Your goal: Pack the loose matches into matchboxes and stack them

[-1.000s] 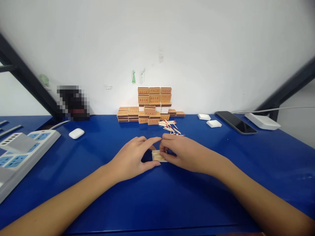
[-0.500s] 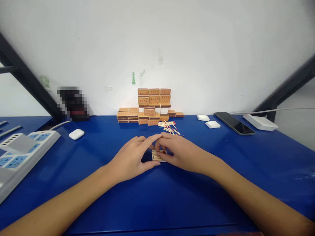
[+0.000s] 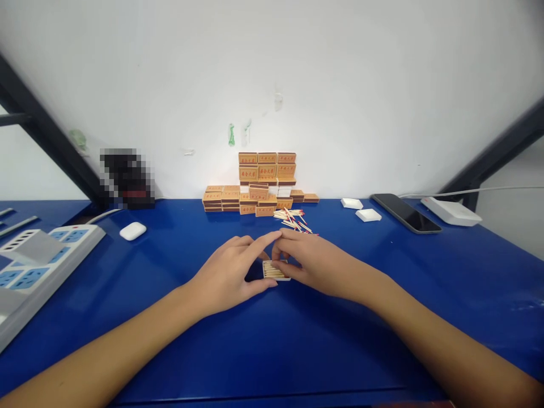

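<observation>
A small white matchbox tray [image 3: 267, 277] lies on the blue table between my hands, with matches [image 3: 272, 272] laid side by side in it. My left hand [image 3: 232, 271] frames the tray from the left: the thumb is along its near edge, a fingertip is by its far edge, and the index finger stretches over toward my right hand. Over the tray's right part, my right hand [image 3: 304, 255] has its fingers curled and thumb closed in on the matches; what lies in the pinch is hidden. Loose red-tipped matches [image 3: 293, 218] are heaped just beyond.
Stacked matchboxes [image 3: 267, 170] stand against the wall. At the right are two white pieces [image 3: 368, 215], a phone [image 3: 406, 213] and a white box [image 3: 451, 211] with a cable. To the left are a white earbud case [image 3: 132, 231] and a power strip [image 3: 55, 266].
My right thumb and fingers have shifted slightly over the tray, so a little more of the matches shows. My left hand keeps its place.
</observation>
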Tool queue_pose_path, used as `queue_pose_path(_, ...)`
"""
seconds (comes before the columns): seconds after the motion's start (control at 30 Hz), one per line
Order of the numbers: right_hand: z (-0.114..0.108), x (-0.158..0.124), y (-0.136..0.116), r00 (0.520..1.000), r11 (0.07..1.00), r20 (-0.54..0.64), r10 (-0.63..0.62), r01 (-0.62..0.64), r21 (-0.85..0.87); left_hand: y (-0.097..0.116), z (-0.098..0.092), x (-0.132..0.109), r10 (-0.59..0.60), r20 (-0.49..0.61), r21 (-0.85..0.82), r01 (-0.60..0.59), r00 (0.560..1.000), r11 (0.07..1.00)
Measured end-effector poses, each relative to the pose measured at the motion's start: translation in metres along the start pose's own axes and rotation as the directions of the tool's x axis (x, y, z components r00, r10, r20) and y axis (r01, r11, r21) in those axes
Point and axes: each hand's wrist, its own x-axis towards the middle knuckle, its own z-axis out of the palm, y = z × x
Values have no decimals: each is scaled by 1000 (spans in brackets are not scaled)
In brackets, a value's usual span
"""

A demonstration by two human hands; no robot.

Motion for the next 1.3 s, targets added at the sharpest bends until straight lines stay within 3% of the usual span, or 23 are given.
queue_pose_path(0.1,-3,0,-1,1000,1000,0,-6,6,-26,1,0,-1,16,-14,1,-16,1000,1000)
queue_pose_path(0.23,-18,-3,9,992,999,-123,-25,20,-40,1,-2,0,36,-74,-15,-37,997,999)
queue_pose_path(0.37,-37,-8,36,972,988,-229,54,-86,-131,-2,-3,1,-4,-75,-47,0,997,999)
queue_pose_path(0.47,-45,-10,57,971,967,-188,148,-182,-180,-4,-2,1,-29,-46,-72,25,999,997)
queue_pose_path(0.57,-45,-11,68,973,961,-111,203,-219,-166,-4,-1,1,-45,-97,-93,36,994,995)
queue_pose_path(0.73,-36,-9,65,979,972,3,202,-200,-120,-6,1,2,-68,-37,-110,63,997,992)
queue_pose_path(0.93,-29,-8,54,968,972,120,220,-207,-111,-7,-3,3,-46,-61,-32,44,997,999)
queue_pose_path(1.07,-29,-7,50,977,981,117,179,-168,-97,-6,-3,3,-32,-8,-14,32,999,999)
queue_pose_path(1.3,-24,-4,51,980,968,42,192,-183,-169,-7,-2,4,-21,-14,2,21,1000,1000)
